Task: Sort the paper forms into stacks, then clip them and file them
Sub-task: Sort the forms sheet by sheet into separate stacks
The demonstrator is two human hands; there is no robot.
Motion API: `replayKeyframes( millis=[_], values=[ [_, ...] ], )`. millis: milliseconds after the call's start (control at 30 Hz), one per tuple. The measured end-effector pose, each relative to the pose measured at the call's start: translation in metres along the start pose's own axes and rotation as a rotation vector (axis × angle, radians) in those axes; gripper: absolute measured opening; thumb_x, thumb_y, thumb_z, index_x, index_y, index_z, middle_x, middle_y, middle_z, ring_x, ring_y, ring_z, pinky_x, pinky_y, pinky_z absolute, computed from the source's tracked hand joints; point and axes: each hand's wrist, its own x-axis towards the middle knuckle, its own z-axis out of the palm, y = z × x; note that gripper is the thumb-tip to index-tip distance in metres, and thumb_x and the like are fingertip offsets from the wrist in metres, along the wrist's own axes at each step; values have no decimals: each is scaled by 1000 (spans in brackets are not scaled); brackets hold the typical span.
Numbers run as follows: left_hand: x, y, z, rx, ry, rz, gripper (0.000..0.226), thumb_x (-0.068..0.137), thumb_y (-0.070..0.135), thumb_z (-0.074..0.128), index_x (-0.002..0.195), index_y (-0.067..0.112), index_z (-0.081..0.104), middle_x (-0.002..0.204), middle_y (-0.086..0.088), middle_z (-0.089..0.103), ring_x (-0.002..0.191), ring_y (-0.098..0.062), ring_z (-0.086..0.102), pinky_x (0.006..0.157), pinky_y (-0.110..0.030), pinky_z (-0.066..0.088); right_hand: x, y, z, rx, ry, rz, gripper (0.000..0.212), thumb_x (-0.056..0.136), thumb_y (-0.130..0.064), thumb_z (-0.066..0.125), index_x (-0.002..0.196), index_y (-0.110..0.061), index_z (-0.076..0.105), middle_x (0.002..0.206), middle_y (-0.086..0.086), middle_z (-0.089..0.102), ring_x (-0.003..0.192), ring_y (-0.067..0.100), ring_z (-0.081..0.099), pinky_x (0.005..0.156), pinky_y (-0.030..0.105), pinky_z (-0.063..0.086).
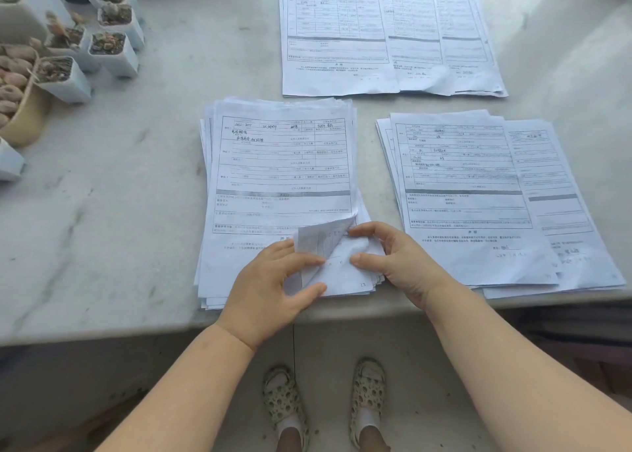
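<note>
At the far left of the pale marble surface (136,184) stand several small white pots (114,53) of cacti and succulents, with a tan bowl-shaped planter (25,116) just beside them at the edge of the view.

Next comes the near stack of forms (280,164), thick and a little fanned, lying at the front edge of the surface. The left hand (270,287) rests on its lower part, thumb and fingers pinching the lifted bottom-right corner of the top sheet (321,243), which is curled upward (its underside shows faint print). The right hand (396,260) meets it from the other side, its grip also closed on paper: forefinger on the curled corner, thumb pressing the sheets beneath.

Beyond them, toward the back, lies a far stack of forms (342,41), spread sideways so that three sheets show. To the right of the hands lies a right stack of forms (461,184), also fanned, its edge just beside the right wrist.

Below the surface, on the floor, are two feet in spotted sandals (284,403).
</note>
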Motion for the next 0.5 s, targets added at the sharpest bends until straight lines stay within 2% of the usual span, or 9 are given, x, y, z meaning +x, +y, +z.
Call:
replayKeyframes(
  millis=[100, 167, 200, 233, 300, 367, 400, 433, 500],
  values=[
    [1, 0, 2, -106, 39, -103, 25, 77, 37, 58, 97, 35, 73, 99, 24, 63, 98, 3, 56, 86, -4, 37, -6, -5, -1, -151, -5, 3, 30, 90, -10, 66, 110, -31, 67, 111, -6, 69, 100, 15, 66, 91, 34, 53],
    [1, 3, 3, -209, 65, -157, 23, 79, 24, 59, 92, 38, 72, 93, 16, 68, 93, 0, 60, 85, -7, 41, -11, -13, 1, -614, 155, -62, 18, 90, -25, 64, 104, -37, 66, 99, -17, 60, 85, 6, 59, 78, 24, 46],
    [0, 4, 2, -273, 67, -180, 25, 80, 19, 58, 89, 38, 70, 92, 17, 68, 92, 0, 61, 85, -9, 41, -13, -19, 3, -797, 281, -131, 11, 91, -30, 63, 98, -38, 66, 90, -15, 55, 77, 4, 53, 70, 22, 41],
    [0, 6, 1, -343, 61, -206, 25, 79, 16, 55, 85, 37, 68, 89, 19, 67, 90, 1, 60, 84, -9, 41, -14, -26, 7, -816, 372, -177, 6, 92, -32, 60, 92, -35, 66, 84, -12, 54, 72, 4, 51, 64, 20, 38],
    [0, 8, -5, -488, 37, -256, 19, 74, 9, 49, 76, 26, 57, 82, 19, 63, 83, 1, 56, 79, -12, 40, -10, -37, 12, -561, 372, -81, 22, 95, -37, 55, 84, -21, 67, 78, -6, 64, 63, 9, 54, 58, 20, 40],
    [1, 10, -12, -653, -29, -309, 14, 67, 5, 44, 77, 14, 41, 92, 13, 69, 99, 4, 56, 84, -11, 40, -3, -52, 20, -170, 236, 222, 43, 95, -51, 50, 88, -11, 68, 77, 6, 70, 56, 18, 59, 54, 24, 46],
    [3, 12, -15, -695, -74, -338, 14, 67, 7, 43, 78, 12, 36, 98, 5, 73, 107, 9, 54, 86, -7, 38, -1, -56, 24, -100, 188, 332, 50, 92, -56, 51, 92, -10, 68, 81, 9, 71, 60, 22, 64, 55, 28, 49],
    [4, 15, -18, -695, -112, -359, 14, 69, 11, 43, 80, 11, 35, 99, 1, 74, 109, 14, 52, 85, -5, 37, 1, -57, 26, -94, 158, 386, 48, 91, -55, 54, 97, -10, 68, 87, 9, 73, 69, 26, 69, 60, 31, 53],
    [5, 20, -23, -657, -147, -367, 16, 72, 19, 45, 87, 13, 42, 100, 1, 73, 104, 14, 54, 87, -9, 38, 1, -56, 31, -215, 169, 345, 20, 90, -26, 57, 102, -14, 69, 98, 11, 73, 85, 31, 70, 64, 35, 54]
  ],
)
